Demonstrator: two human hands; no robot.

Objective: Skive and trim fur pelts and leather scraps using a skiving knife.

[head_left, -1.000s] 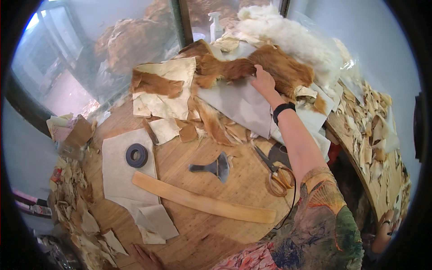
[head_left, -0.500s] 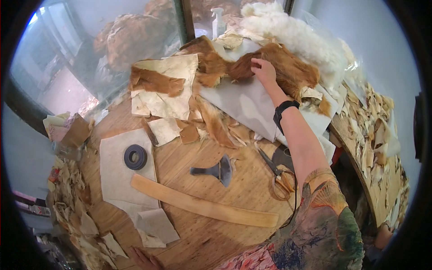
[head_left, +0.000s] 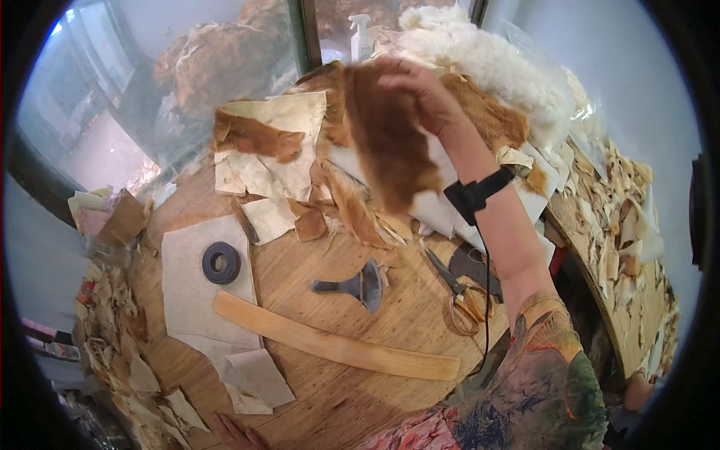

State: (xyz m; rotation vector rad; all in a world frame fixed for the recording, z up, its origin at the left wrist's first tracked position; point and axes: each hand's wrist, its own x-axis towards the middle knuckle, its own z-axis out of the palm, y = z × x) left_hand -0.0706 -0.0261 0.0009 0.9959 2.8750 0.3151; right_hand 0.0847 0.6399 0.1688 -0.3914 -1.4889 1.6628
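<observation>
My right hand (head_left: 420, 94) grips the upper edge of a brown fur pelt piece (head_left: 390, 142), which hangs down from it over the far side of the table, slightly blurred. Another brown fur (head_left: 491, 109) lies behind my wrist. At the lower edge my left hand (head_left: 234, 433) shows only in part, its fingers laid on the wooden table (head_left: 322, 409) and holding nothing. A round-bladed knife (head_left: 352, 286) with a dark handle rests mid-table. Scissors (head_left: 459, 292) with tan handles lie below my right forearm. A curved wooden strip (head_left: 337, 341) crosses the near table.
A paper pattern (head_left: 202, 300) carries a black tape roll (head_left: 220, 262). Pale hide pieces (head_left: 266, 176) with fur lie at the back left. White fluffy fur (head_left: 487, 56) and a spray bottle (head_left: 361, 37) stand behind. Scraps (head_left: 607, 202) heap on a board at right.
My right hand has taken hold of the brown fur piece and lifted it off the pile, moving slightly left and nearer. My left hand stays at the lower edge.
</observation>
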